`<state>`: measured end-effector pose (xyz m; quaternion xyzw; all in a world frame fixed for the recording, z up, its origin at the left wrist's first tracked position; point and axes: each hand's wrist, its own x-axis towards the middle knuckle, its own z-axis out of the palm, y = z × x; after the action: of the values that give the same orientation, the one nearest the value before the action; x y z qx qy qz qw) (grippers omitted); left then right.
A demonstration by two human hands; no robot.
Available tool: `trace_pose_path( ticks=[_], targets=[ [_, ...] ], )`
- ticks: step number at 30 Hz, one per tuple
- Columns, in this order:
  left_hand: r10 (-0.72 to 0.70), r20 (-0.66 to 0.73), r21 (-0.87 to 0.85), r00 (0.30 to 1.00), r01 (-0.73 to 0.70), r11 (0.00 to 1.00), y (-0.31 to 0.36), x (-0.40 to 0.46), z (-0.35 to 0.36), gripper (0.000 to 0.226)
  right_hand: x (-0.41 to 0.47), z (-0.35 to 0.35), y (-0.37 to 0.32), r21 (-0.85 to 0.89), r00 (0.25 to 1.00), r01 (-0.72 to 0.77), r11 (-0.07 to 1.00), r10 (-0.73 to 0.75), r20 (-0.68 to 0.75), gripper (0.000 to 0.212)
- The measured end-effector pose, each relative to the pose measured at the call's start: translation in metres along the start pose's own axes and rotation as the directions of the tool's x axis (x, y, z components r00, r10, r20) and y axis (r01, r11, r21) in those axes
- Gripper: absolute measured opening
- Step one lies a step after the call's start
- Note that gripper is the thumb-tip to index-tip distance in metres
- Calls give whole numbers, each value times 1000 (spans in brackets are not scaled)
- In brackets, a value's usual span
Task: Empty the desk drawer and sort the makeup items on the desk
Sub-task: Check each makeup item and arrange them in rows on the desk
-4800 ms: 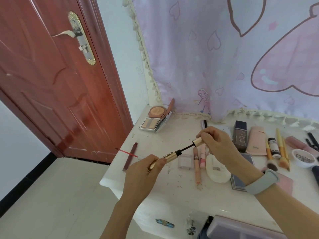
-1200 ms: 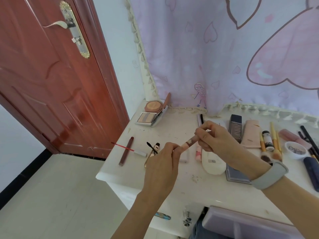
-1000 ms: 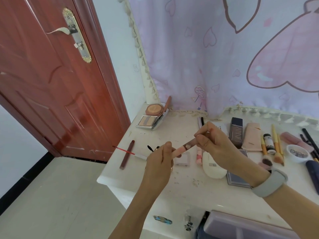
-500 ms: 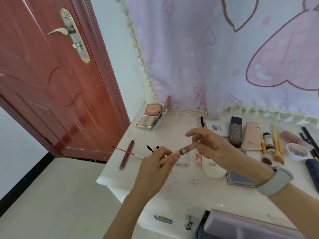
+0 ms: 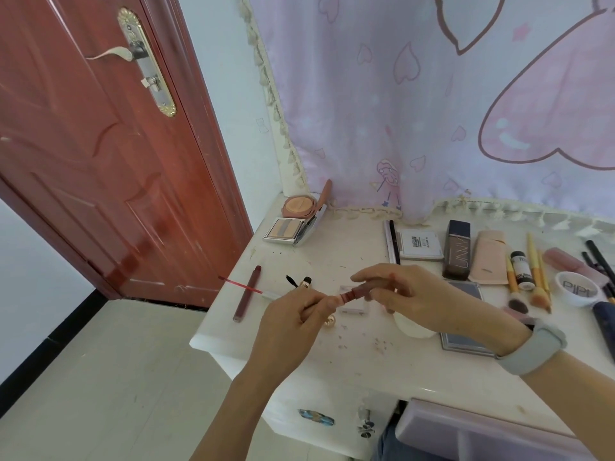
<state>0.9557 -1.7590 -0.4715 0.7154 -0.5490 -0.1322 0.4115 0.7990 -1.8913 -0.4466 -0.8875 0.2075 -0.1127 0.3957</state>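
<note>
Above the white desk (image 5: 332, 367) both hands hold a reddish-brown lip gloss tube (image 5: 356, 292). My left hand (image 5: 296, 324) pinches its lower pink end, and my right hand (image 5: 422, 299) grips its upper end. The part between my fingers shows a ribbed neck. Behind my left hand lies an opened gold mascara (image 5: 304, 282) with its black brush out. A dark red lip pencil (image 5: 248, 292) and a thin red wand (image 5: 239, 285) lie at the desk's left end.
Two open compacts (image 5: 293, 224) sit at the back left. Palettes, a dark foundation bottle (image 5: 457, 249), a pink pouch (image 5: 489, 257), brushes (image 5: 535, 277) and a white jar (image 5: 577, 287) crowd the right. A lilac drawer (image 5: 482, 434) juts out below. A red door (image 5: 83, 144) stands left.
The gold mascara that both hands held has been laid on the desk. Both hands now hold the lip gloss tube, and in the last second its two ends have drawn slightly apart.
</note>
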Motion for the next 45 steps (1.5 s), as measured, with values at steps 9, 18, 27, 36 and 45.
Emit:
trace_pose_path(
  ticks=[9, 18, 27, 36, 45],
  targets=[
    [10, 159, 123, 987, -30, 992, -11, 11, -30, 17, 5, -10, 1, -474, 993, 44, 879, -89, -73, 28],
    [-128, -86, -230, 988, 105, 967, -25, 60, -97, 23, 52, -19, 1, 110, 856, -87, 990, 131, -500, 21],
    [-218, 93, -97, 972, 226, 969, -75, 120, -77, 11, 127, 48, -8, -42, 923, -200, 979, 174, -343, 16],
    [-247, 162, 39, 955, 244, 969, -95, 130, -66, 4, 145, 72, -1, -252, 930, -297, 921, 218, -297, 26],
    [-227, 199, 85, 953, 214, 973, -90, 130, -67, 6, 148, 76, -1, -236, 929, -298, 925, 224, -295, 25]
  ],
)
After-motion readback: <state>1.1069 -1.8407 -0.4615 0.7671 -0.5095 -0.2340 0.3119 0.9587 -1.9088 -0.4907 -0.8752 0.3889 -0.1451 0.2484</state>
